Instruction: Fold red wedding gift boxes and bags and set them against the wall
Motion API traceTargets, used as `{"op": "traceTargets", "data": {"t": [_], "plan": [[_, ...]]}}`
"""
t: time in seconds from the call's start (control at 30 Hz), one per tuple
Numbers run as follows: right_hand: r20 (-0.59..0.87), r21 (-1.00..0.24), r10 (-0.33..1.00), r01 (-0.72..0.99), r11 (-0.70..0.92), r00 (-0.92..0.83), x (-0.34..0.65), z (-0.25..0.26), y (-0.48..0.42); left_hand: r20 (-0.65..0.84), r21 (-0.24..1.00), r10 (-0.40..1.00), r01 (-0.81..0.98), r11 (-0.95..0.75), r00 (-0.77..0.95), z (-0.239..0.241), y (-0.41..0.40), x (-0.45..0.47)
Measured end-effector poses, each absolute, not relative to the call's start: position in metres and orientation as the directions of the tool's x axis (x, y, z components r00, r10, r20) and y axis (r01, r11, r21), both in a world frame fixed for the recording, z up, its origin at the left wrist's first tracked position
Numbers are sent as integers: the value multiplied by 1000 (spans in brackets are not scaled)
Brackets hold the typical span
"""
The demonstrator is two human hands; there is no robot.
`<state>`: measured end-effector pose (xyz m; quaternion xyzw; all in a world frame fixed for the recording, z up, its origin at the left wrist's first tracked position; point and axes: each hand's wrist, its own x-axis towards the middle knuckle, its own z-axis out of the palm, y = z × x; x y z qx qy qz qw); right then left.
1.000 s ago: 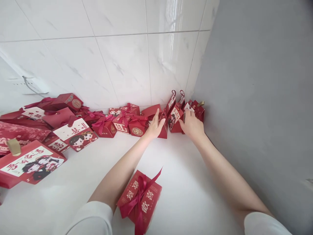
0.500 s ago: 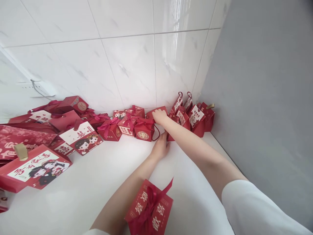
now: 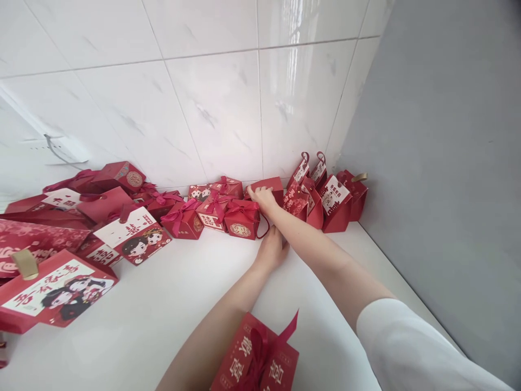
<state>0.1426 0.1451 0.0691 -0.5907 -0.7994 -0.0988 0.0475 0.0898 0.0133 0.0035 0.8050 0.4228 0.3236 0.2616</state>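
Note:
Along the foot of the tiled wall, my right hand (image 3: 264, 199) reaches over a red gift box (image 3: 275, 184), its curled fingers on the box's upper edge. Just below, my left hand (image 3: 272, 251) is at the front of the row, close to a dark red cord loop (image 3: 264, 227); its fingertips are hidden behind my right wrist. Beside them on the left stands a ribbon-tied box with a round gold emblem (image 3: 241, 229). To the right of my right wrist is a red floral-print box (image 3: 296, 201).
Red gift boxes with loop handles (image 3: 337, 203) stand in the right corner by a grey panel (image 3: 431, 163). Many more lie at the left, including a box with a cartoon couple (image 3: 77, 290). A ribboned box (image 3: 256, 358) is at the near edge of the white tabletop (image 3: 163, 326).
The view has shifted slightly. A red box part that showed under my right forearm is out of sight, and the floral-print box shows more plainly. Both hands stay at the row.

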Motion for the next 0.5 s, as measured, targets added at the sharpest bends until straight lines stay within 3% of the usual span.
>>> {"op": "traceTargets", "data": {"t": [0.23, 0.4, 0.5], "plan": [[349, 50, 924, 988, 149, -157, 171, 117, 144, 276, 668, 865, 564, -486, 418, 0, 12, 90], [254, 24, 967, 1000, -4, -3, 205, 144, 150, 273, 650, 862, 579, -493, 427, -2, 12, 90], [176, 29, 984, 1000, -9, 4, 218, 148, 150, 284, 652, 857, 570, -501, 430, -2, 14, 90]]}}
